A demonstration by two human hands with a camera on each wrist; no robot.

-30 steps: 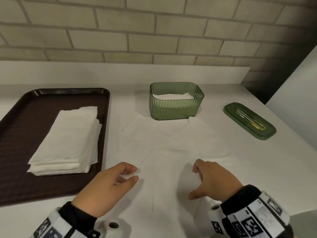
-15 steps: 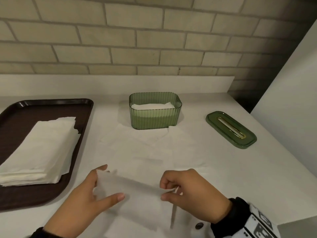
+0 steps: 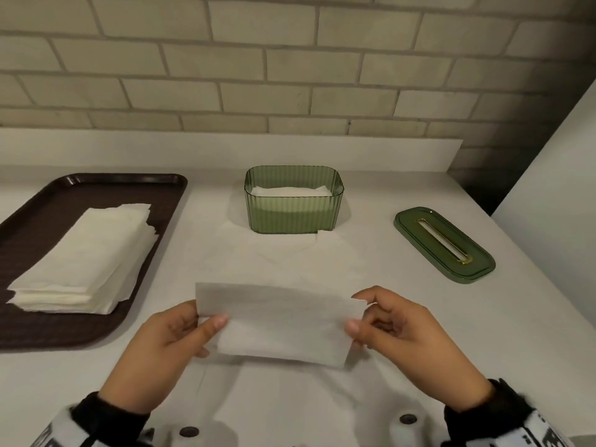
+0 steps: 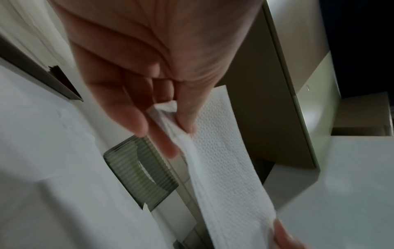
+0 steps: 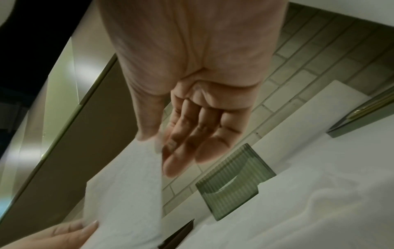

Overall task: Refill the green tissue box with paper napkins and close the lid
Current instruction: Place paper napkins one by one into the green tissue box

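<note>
A folded white paper napkin hangs above the counter between both hands. My left hand pinches its left end between thumb and fingers. My right hand pinches its right end, thumb on the near face. The napkin shows in both wrist views. The green ribbed tissue box stands lidless at the back centre with white napkins inside, and also appears as the box. Its green lid with a gold-edged slot lies flat to the right.
A dark brown tray at the left holds a stack of napkins. Several unfolded napkins lie spread on the white counter in front of the box. A brick wall stands behind, a white panel at the right.
Both hands went from resting on the flat sheets to picking up a napkin and lifting it off the counter, held stretched between them. The camera view moved closer.
</note>
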